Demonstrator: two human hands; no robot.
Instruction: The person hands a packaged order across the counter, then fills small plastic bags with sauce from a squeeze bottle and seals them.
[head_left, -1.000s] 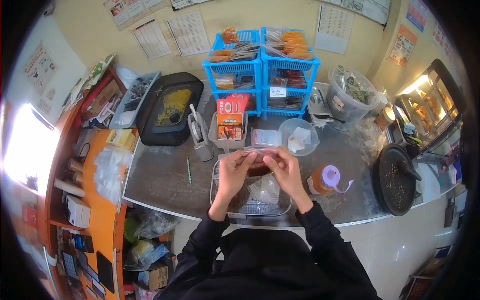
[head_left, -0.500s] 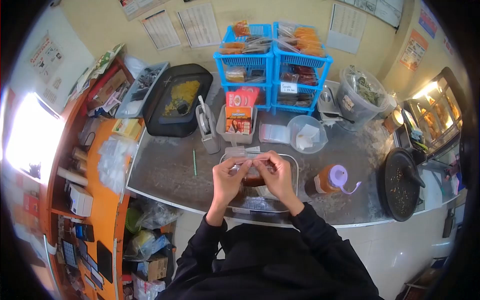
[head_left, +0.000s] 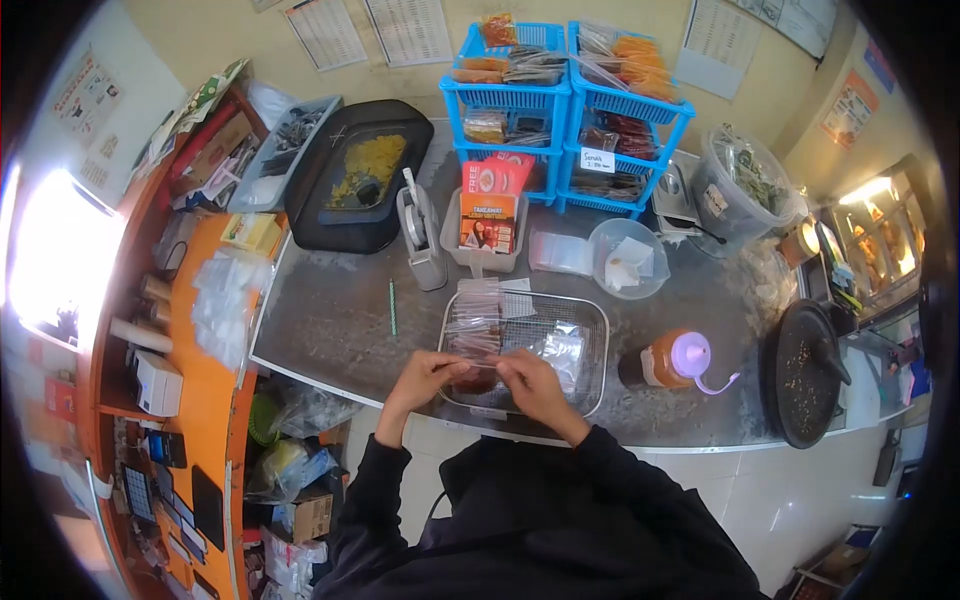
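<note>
A small clear plastic bag of red-brown sauce (head_left: 474,380) is pinched by its top edge between my left hand (head_left: 424,380) and my right hand (head_left: 535,385). Both hands are closed, thumbs against fingers, over the front left part of a wire basket (head_left: 603,350). In that basket a row of similar bags (head_left: 476,312) lies along the left side, and clear packets (head_left: 562,352) lie on the right. A sauce bottle (head_left: 672,360) with a purple lid stands to the right of the basket.
Behind the basket are a tape dispenser (head_left: 420,240), a tub with leaflets (head_left: 487,260), and a round clear bowl (head_left: 628,260). Blue racks (head_left: 555,100) hold packets. A black tray (head_left: 310,190) is at left, a green pen (head_left: 393,307) nearer, a stone mortar (head_left: 800,380) at right.
Both hands have moved down and toward me with the sauce bag, uncovering the row of bags in the basket. The camera view has shifted too.
</note>
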